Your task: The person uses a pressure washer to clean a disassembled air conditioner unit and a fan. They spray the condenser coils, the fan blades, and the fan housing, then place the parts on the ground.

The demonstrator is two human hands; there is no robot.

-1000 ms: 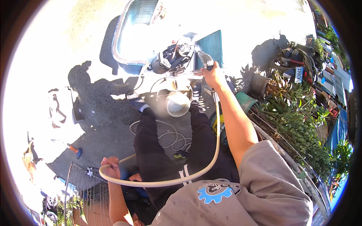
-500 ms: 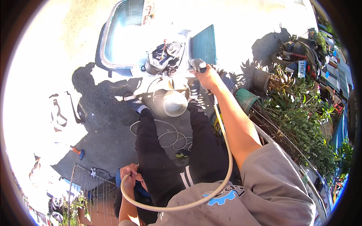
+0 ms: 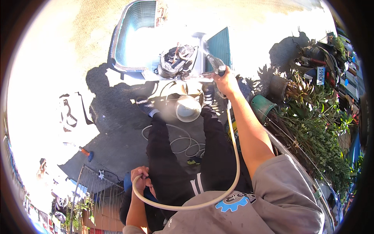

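Observation:
My right hand point(image 3: 226, 82), arm stretched forward, grips a grey spray gun point(image 3: 216, 64). A pale spray leaves its nose beside an upright teal finned coil panel point(image 3: 220, 45). From the gun a cream hose point(image 3: 236, 148) runs back past my right leg and loops across my lap. The fingers of my left hand point(image 3: 140, 176), low by my left thigh, are closed round that hose. Left of the gun stands a grey metal unit point(image 3: 171, 64) with dirty parts on top. Between my feet lies a white ribbed blower wheel point(image 3: 188, 109) in a pale housing.
A large curved teal finned coil point(image 3: 134, 19) stands at the far left. An orange-handled tool point(image 3: 86, 153) lies on the ground, beyond a wire rack point(image 3: 99, 195). Plants point(image 3: 315, 136) and a green pot point(image 3: 261, 106) crowd the right side. More hose coils point(image 3: 183, 145) lie between my legs.
The spray gun's nose has swung from pointing left to pointing up and away, and its spray shows more plainly. My left hand keeps its hold on the hose. The whole view has shifted slightly.

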